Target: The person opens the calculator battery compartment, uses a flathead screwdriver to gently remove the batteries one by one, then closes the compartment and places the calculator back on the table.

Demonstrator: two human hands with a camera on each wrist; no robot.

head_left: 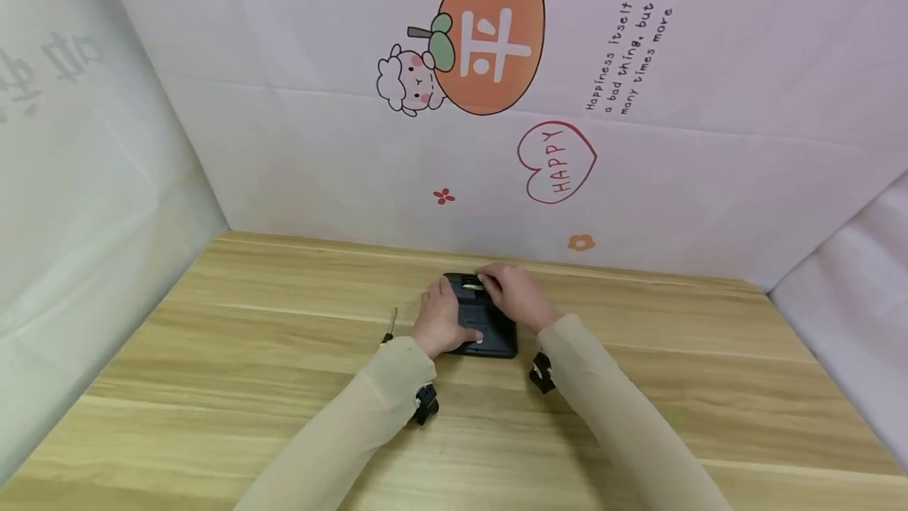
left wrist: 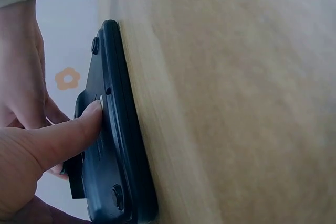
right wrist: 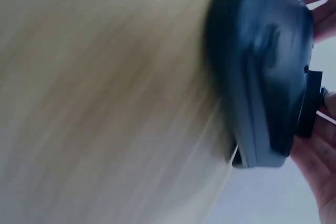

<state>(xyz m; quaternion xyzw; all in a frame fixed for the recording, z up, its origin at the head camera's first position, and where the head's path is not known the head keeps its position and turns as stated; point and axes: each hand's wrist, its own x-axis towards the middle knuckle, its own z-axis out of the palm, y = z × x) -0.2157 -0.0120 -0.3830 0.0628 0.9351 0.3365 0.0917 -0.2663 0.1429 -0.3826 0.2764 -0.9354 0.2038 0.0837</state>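
Observation:
A black calculator [head_left: 489, 330] lies underside up on the table, rubber feet [left wrist: 116, 196] showing. My left hand [head_left: 438, 318] grips its left side, fingers at the far left corner and the thumb [left wrist: 79, 132] on the back. At its far end is an open battery compartment, where a thin yellow-green battery [head_left: 471, 287] shows. My right hand [head_left: 516, 294] reaches there from the right, thumb and forefinger pinching at the battery's end; the fingertips partly hide it. In the right wrist view a black flap [right wrist: 310, 103] stands out from the calculator beside the right fingers.
A small screwdriver [head_left: 389, 326] with a dark handle lies left of the left hand, its handle partly hidden by the sleeve. The wooden table [head_left: 284, 322] ends at a white printed cloth [head_left: 319, 140] close behind the calculator. More cloth hangs on both sides.

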